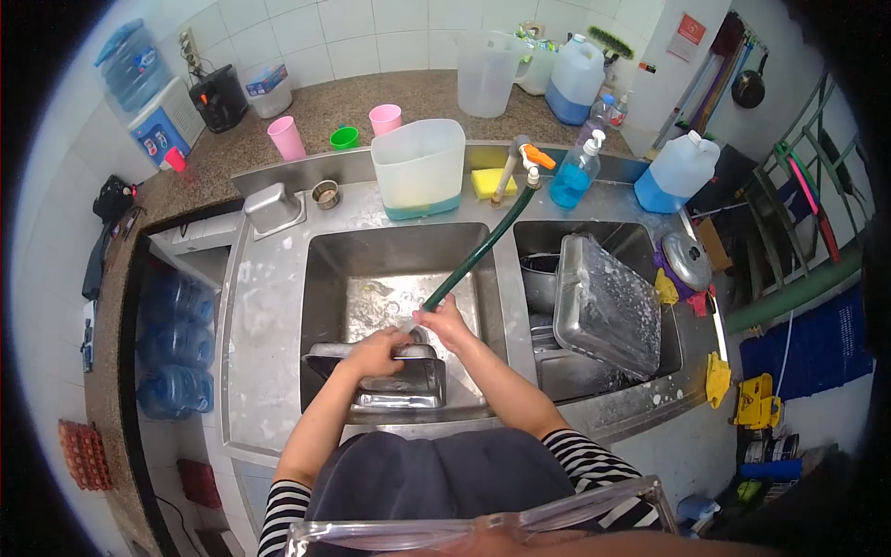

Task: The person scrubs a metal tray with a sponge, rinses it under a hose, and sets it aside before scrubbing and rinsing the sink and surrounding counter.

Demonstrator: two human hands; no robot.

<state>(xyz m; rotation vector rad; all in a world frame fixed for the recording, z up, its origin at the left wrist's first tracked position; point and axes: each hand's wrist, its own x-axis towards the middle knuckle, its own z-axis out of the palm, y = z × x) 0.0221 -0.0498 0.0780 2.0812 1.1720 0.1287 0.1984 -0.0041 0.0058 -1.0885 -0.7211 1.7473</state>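
Note:
In the left basin of the steel sink (320, 251), my left hand (376, 355) grips the rim of a rectangular metal pan (408, 395), which stands tilted on its side. My right hand (445, 325) is closed around the lower end of a green hose (483, 246). That hose runs down from a tap with an orange handle (536, 158). The hose end is close to my left hand and the pan; its mouth is partly hidden by my fingers. Water seems to run over the basin floor.
A large soapy metal pan (613, 311) leans in the right basin. Behind the sink stand a translucent container (418, 167), a yellow sponge (487, 183), a blue soap bottle (574, 176) and a blue-filled jug (677, 172). A small metal pan (272, 209) sits at left.

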